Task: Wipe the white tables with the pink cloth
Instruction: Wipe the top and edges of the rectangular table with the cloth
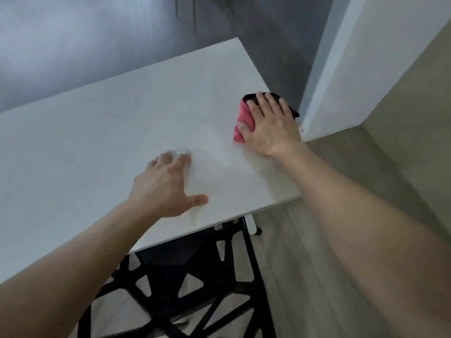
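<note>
Directly under right grip point(268, 125), pink cloth point(244, 118), flattened

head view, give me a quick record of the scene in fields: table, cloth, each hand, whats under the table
table: white table, seen from above
cloth: pink cloth, at the table's right edge
right hand: flat on cloth, fingers straight
left hand: spread on tabletop, fingertips blurred
below: black chair at near edge
</note>
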